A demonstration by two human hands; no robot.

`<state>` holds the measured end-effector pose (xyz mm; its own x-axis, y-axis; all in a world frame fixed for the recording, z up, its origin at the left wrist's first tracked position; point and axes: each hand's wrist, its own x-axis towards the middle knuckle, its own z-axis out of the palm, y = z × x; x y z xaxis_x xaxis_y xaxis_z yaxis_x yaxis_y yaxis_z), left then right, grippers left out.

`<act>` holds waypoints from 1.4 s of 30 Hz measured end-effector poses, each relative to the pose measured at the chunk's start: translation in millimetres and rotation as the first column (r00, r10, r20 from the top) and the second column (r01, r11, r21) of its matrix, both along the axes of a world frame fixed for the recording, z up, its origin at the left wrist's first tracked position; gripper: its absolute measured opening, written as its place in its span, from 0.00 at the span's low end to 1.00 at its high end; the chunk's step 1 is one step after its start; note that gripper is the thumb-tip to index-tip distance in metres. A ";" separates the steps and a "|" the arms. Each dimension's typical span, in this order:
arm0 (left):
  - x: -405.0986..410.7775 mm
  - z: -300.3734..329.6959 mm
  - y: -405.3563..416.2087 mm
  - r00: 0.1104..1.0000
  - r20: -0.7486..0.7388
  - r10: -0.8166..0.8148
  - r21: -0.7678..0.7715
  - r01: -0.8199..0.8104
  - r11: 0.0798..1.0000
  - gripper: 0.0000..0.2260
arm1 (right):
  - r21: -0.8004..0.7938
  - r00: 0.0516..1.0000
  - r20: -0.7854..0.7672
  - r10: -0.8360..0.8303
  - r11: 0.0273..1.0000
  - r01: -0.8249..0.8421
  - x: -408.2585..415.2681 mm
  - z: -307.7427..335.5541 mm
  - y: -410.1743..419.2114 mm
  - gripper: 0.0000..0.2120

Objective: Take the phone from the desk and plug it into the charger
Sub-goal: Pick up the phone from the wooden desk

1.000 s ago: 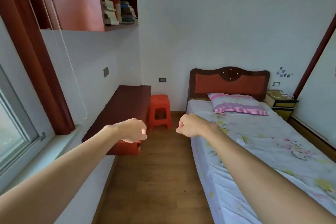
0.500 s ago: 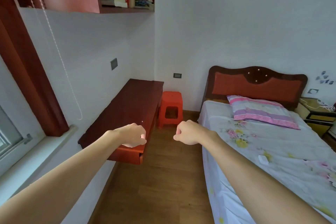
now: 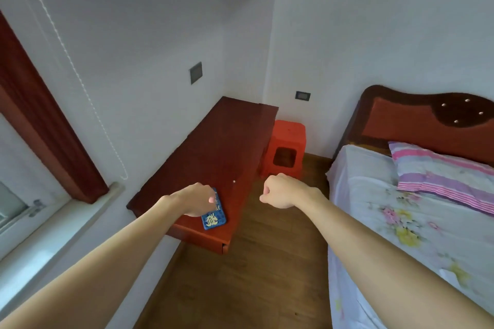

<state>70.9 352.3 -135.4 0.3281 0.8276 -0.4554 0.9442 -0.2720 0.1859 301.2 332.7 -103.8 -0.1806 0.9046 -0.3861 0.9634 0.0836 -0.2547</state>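
A phone in a blue case with a gold pattern [image 3: 213,218] lies flat near the front right corner of the dark red desk [image 3: 227,139]. My left hand [image 3: 196,199] is a closed fist right over the phone's far end and hides part of it; I cannot tell whether it touches the phone. My right hand [image 3: 280,191] is a closed fist held in the air over the floor, to the right of the desk. No charger or cable is in view.
A red plastic stool [image 3: 287,147] stands past the desk's far end. On the right is a bed [image 3: 374,222] with a striped pillow [image 3: 441,171]. A wall socket [image 3: 303,95], a grey wall panel [image 3: 196,72] and a hanging blind cord [image 3: 72,67] are on the walls.
The view has come closer to the desk and tilted down. The phone, unseen before, now shows under my left fist. Both hands stay closed.
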 end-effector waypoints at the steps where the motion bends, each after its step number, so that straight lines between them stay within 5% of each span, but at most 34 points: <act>1: -2.6 -5.2 6.6 1.000 0.005 0.028 -0.009 -0.028 1.000 0.15 | -0.007 1.000 0.005 0.020 1.000 -0.020 -3.0 -4.8 12.9 0.14; 8: -12.5 -40.7 40.8 0.966 0.017 0.257 -0.068 -0.256 0.964 0.16 | -0.056 0.974 0.042 0.221 0.974 -0.218 -20.1 -46.1 100.9 0.15; 19: 13.7 -74.2 52.4 0.760 0.072 0.646 -0.138 -0.633 0.761 0.13 | -0.155 0.845 0.116 0.522 0.850 -0.504 -45.6 -97.8 186.4 0.15; 29: 3.7 -136.7 51.3 0.681 0.038 0.731 -0.197 -0.712 0.674 0.14 | -0.245 0.889 0.077 0.451 0.873 -0.422 -102.7 -177.7 201.4 0.16; 35: 12.4 -168.9 64.6 0.640 0.033 0.768 -0.198 -0.749 0.632 0.11 | -0.280 0.976 0.043 0.211 0.941 -0.191 -127.8 -234.7 195.6 0.34; 42: 22.7 -195.5 62.6 0.519 0.039 0.854 -0.212 -0.831 0.515 0.09 | -0.172 0.962 0.126 0.242 0.961 -0.219 -149.5 -268.3 179.4 0.44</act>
